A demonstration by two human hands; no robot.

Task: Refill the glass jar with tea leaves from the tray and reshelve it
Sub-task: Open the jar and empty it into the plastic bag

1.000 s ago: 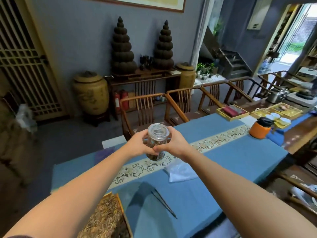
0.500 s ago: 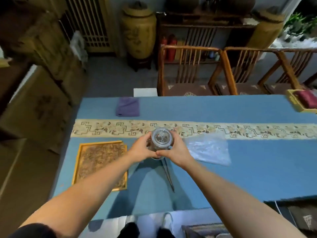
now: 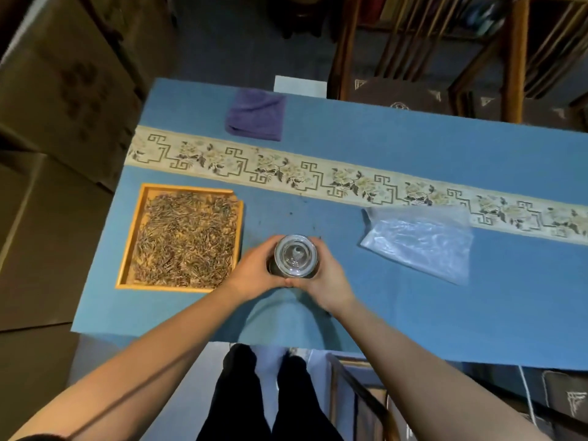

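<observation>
Head view, looking straight down. Glass jar (image 3: pixel 296 256) held between both hands over the blue tablecloth (image 3: pixel 381 297), just right of the wooden tray (image 3: pixel 129 237). Left hand (image 3: pixel 257 272) wraps the jar's left side; right hand (image 3: pixel 324 278) wraps the right side; thumbs meet at the near edge. Both hands closed on the jar body. Glass lid (image 3: pixel 296 254) with centre knob is on. Whether the base rests on the cloth or hangs just above it cannot be told from this angle.

Tray holds a full, loose layer of dry tea leaves (image 3: pixel 187 237); a notch shows at its far right corner. Clear plastic bag (image 3: pixel 420 240) lies flat to the right, apart from the jar. Folded purple cloth (image 3: pixel 256 114) sits far side, beyond the patterned runner (image 3: pixel 318 176).

Judgement: jar is being set down ahead of opening; refilling not yet begun.

Risks:
- Smooth glass, lid loose-fitting by appearance: lifting it one-handed could tip the jar.
- Jar mouth is narrow against the tray's width; pouring from any edge but the notched corner would likely scatter leaves on the cloth.
- Jar stands near the tray's right rim; raising the tray could knock it.
</observation>
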